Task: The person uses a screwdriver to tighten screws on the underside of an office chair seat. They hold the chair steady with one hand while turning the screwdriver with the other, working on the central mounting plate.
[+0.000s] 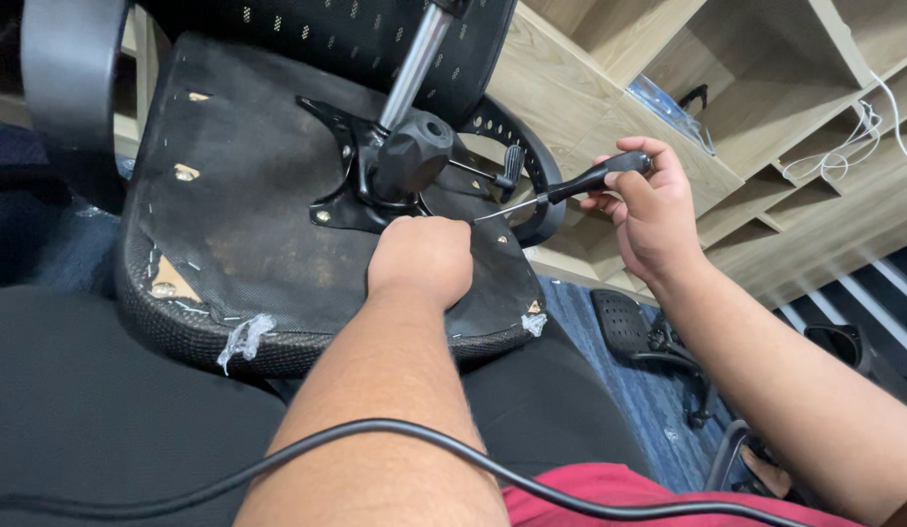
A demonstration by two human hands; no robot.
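- While the left hand (421, 256) rests as a closed fist on the underside of an upturned office chair seat (248, 224), it holds nothing that can be seen; whether a small part is tucked inside cannot be told.
- To the right, the right hand (649, 210) is wrapped around the black handle of a screwdriver (561, 187), whose thin metal shaft points left, the tip just beside the left fist.
- Just beyond both hands, a black metal mounting plate (351, 171) sits at the seat's centre, with a black knob (414, 156) and a silver gas cylinder (414, 63) rising from it.
- Judging by this, a fastener on the plate is being worked; next the tip needs seating squarely in a screw head.
- Near the viewer, a black cable (375, 429) crosses the left forearm.
- Far right, light wooden shelves (766, 107) stand.
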